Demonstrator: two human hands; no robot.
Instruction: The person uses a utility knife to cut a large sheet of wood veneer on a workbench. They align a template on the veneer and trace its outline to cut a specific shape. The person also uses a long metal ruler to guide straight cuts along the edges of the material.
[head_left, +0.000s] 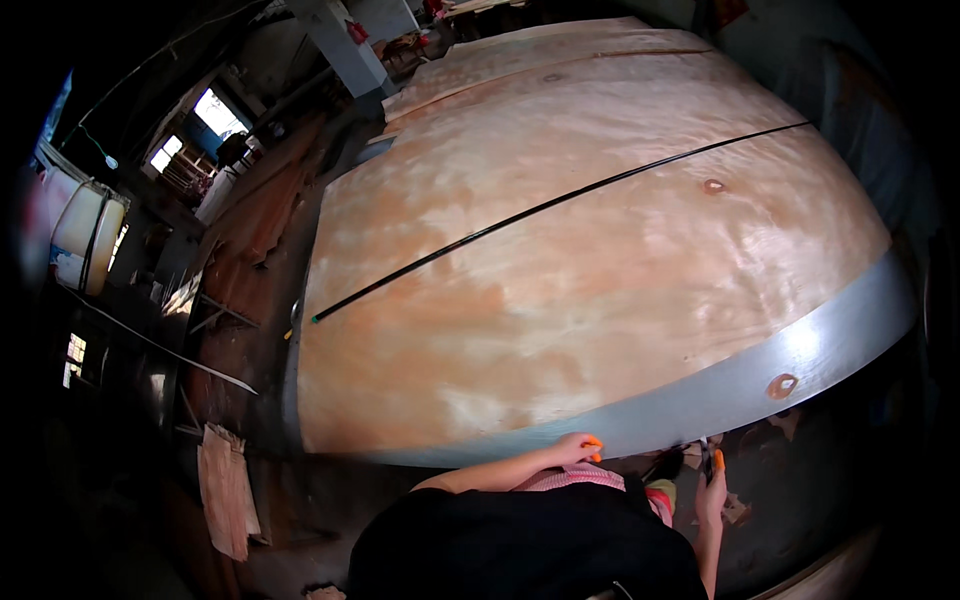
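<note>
Right hand [712,490], an orange cover [719,460] on one fingertip, is wrapped around a slim dark tool with a pale tip [707,458], which points away from the body, probably for safety. Left hand [574,449] curls loosely by the smooth grey tabletop [640,425] (whether it grips anything, I cannot tell). A broad tan wood-veneer sheet [500,330] covers most of that top; a long thin black rod [540,208] lies across it, perhaps weighing it flat.
</note>
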